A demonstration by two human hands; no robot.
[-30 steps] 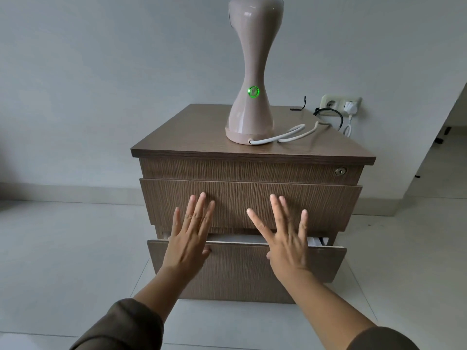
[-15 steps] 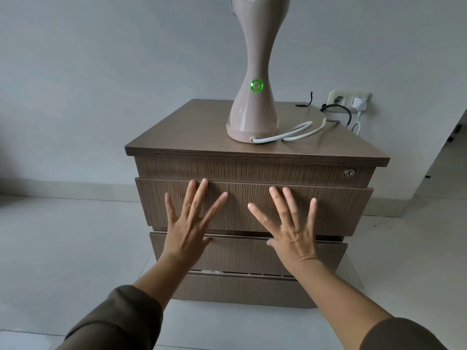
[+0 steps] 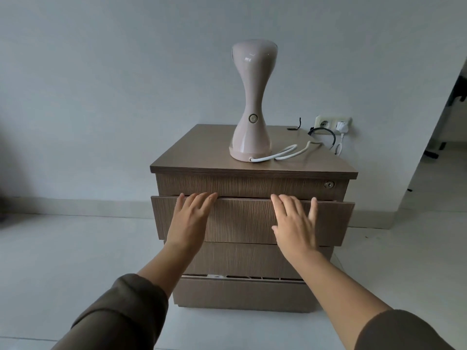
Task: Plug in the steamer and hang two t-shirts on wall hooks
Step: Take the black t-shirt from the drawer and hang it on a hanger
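A pale pink hourglass-shaped steamer (image 3: 252,102) stands upright on a brown wooden drawer cabinet (image 3: 202,152). Its round button is unlit. Its white cord (image 3: 285,153) loops across the cabinet top to a white plug (image 3: 342,126) in the wall socket (image 3: 323,123). My left hand (image 3: 190,219) and my right hand (image 3: 294,222) lie flat on the front of the second drawer (image 3: 242,221), with fingertips at its top edge. That drawer sticks out slightly. No t-shirt or wall hook shows in this view.
The lowest drawer (image 3: 242,294) shows a narrow gap along its top with something white inside. A black cable (image 3: 328,133) hangs by the socket. A doorway (image 3: 447,137) opens at the right. Pale floor tiles surround the cabinet.
A lower drawer has gone from pulled out to nearly shut. Both hands rose to the second drawer's top edge. The steamer's green light went out. The view pulled back.
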